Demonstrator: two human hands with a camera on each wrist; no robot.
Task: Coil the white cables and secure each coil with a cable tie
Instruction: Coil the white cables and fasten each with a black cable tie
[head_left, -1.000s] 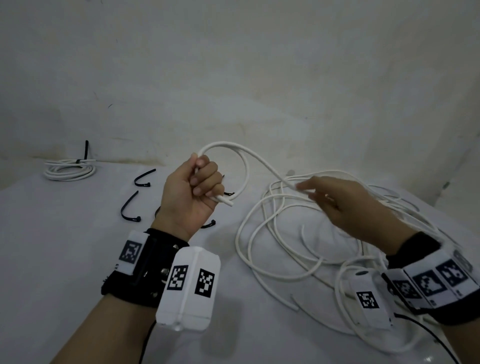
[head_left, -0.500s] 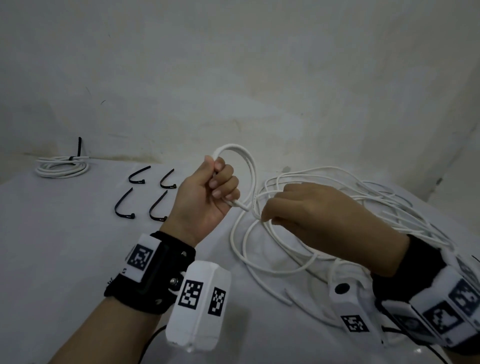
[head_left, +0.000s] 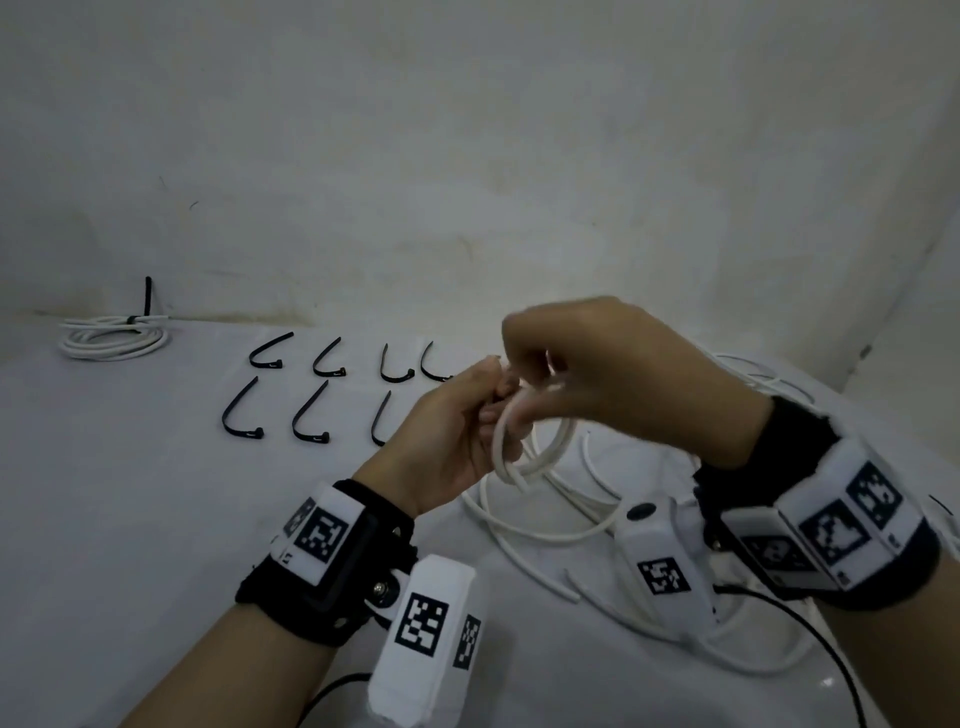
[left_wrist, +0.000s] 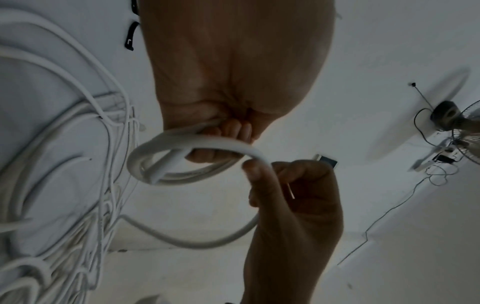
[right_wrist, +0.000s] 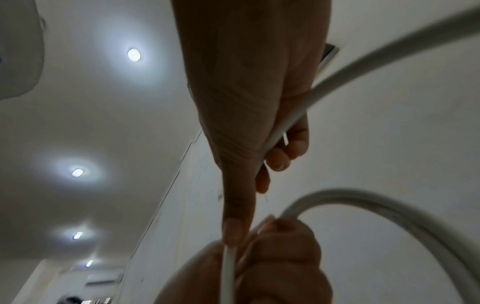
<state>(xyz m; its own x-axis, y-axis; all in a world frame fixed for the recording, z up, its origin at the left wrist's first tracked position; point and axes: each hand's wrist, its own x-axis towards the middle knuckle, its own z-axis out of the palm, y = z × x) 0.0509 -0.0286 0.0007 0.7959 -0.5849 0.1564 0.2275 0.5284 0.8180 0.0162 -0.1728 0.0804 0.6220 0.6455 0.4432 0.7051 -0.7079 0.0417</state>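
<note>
My left hand (head_left: 467, 415) grips a small coil of white cable (head_left: 524, 457) above the table, fingers curled round its loops. In the left wrist view the coil (left_wrist: 182, 162) hangs from those fingers with a cut end showing. My right hand (head_left: 587, 364) is close above the left and holds the same cable between thumb and fingers (right_wrist: 283, 131), laying a strand against the left fist (right_wrist: 272, 267). The loose remainder of the white cable (head_left: 571, 525) lies tangled on the table below and to the right.
Several black cable ties (head_left: 306, 421) lie in two rows on the white table (head_left: 130, 493), left of my hands. A finished white coil with a black tie (head_left: 111, 340) sits at the far left by the wall.
My right hand has risen from beside the tangle to the left hand, bringing cable onto the coil. The view has shifted, showing more ties on the table.
</note>
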